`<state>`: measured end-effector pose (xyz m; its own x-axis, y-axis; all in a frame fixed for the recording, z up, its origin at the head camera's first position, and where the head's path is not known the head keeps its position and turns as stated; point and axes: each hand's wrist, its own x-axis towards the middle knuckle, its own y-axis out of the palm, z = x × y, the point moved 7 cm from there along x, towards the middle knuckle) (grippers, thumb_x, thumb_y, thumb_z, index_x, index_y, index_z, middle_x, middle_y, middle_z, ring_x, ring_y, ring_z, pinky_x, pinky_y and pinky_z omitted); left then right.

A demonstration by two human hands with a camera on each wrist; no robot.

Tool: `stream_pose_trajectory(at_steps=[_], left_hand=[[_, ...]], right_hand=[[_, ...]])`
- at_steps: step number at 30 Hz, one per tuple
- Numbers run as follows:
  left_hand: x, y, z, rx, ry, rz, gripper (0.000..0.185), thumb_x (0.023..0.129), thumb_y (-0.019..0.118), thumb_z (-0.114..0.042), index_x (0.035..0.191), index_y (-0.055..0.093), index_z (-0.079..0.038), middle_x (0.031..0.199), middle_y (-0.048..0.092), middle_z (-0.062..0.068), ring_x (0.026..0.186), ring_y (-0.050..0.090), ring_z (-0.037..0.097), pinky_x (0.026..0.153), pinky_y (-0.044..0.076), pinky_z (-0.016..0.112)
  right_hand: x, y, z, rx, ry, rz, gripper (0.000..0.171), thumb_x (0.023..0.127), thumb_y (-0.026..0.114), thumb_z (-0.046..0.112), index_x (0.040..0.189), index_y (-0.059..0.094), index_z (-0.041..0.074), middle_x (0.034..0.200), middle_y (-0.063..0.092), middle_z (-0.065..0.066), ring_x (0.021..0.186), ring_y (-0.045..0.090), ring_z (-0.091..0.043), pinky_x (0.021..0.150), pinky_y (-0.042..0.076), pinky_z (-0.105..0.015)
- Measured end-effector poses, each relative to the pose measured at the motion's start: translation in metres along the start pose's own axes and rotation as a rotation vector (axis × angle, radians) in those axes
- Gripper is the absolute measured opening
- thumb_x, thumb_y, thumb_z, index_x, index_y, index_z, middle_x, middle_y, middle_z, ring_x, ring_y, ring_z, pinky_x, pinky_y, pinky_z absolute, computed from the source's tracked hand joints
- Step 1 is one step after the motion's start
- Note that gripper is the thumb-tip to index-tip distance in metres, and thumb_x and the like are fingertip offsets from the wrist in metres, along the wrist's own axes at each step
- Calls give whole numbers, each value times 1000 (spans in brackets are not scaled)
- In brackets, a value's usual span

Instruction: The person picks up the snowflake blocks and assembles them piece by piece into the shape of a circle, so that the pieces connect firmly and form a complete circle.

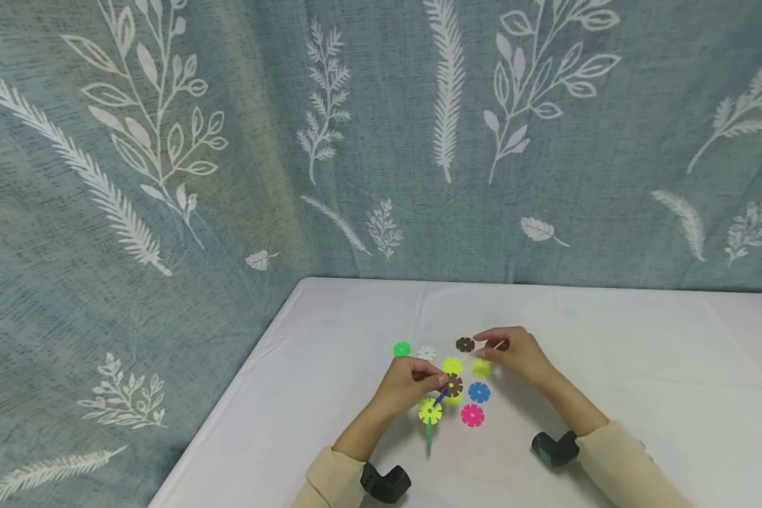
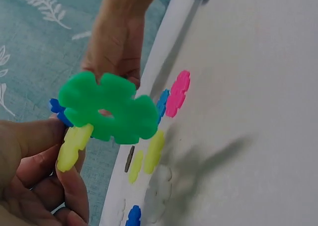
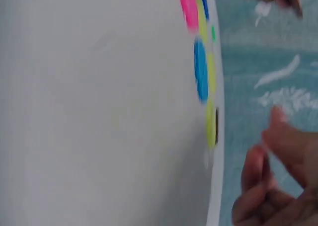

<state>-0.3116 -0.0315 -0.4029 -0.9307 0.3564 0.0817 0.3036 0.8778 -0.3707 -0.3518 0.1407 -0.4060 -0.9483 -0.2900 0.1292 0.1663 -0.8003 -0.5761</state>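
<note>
Over the white bench [image 1: 330, 353], the left hand [image 1: 406, 384] pinches a small cluster of joined snowflake discs [image 1: 441, 398], held just above the surface. The right hand [image 1: 514, 353] hovers with fingers loosely curled, holding nothing, beside a brown disc [image 1: 465, 344]. Blue [image 1: 479, 392] and pink discs [image 1: 473, 415] lie flat nearby.

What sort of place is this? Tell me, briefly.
Probably a makeshift tabletop play or recording corner: a white-covered table, leaf-print curtains hung behind it, and coloured snowflake discs scattered by both hands.
</note>
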Motion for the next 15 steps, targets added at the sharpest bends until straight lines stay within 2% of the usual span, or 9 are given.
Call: stream_pose_trajectory(at_steps=[3,6,12,15], left_hand=[[-1,-2,0,-8,-15,-25,16,84,65,-8,85,69,8,83,68,22,71,64,22,61,46,18],[-2,-3,-2,-13,-17,-36,17,84,64,-8,85,68,8,83,69,22,75,65,30,60,47,19],[-1,-4,0,-17,-26,-49,17,84,64,-8,85,69,8,83,69,21,71,64,16,62,49,21],[-1,-5,2,-16,-30,-54,17,84,64,-8,85,68,8,83,69,21,72,65,18,63,49,22]], right_hand=[[4,-6,-11,-113,10,-10,28,79,70,11,104,68,-1,84,61,-11,72,54,-16,60,42,-25],[4,-2,-17,-116,-19,44,26,75,72,8,99,70,-1,80,58,-9,70,49,-13,59,40,-24],[2,8,-17,-100,-81,122,29,71,75,8,98,71,1,81,56,-8,69,45,-12,59,39,-22],[2,9,-17,-132,-74,113,30,70,76,8,100,71,2,85,57,-8,70,45,-13,61,39,-23]])
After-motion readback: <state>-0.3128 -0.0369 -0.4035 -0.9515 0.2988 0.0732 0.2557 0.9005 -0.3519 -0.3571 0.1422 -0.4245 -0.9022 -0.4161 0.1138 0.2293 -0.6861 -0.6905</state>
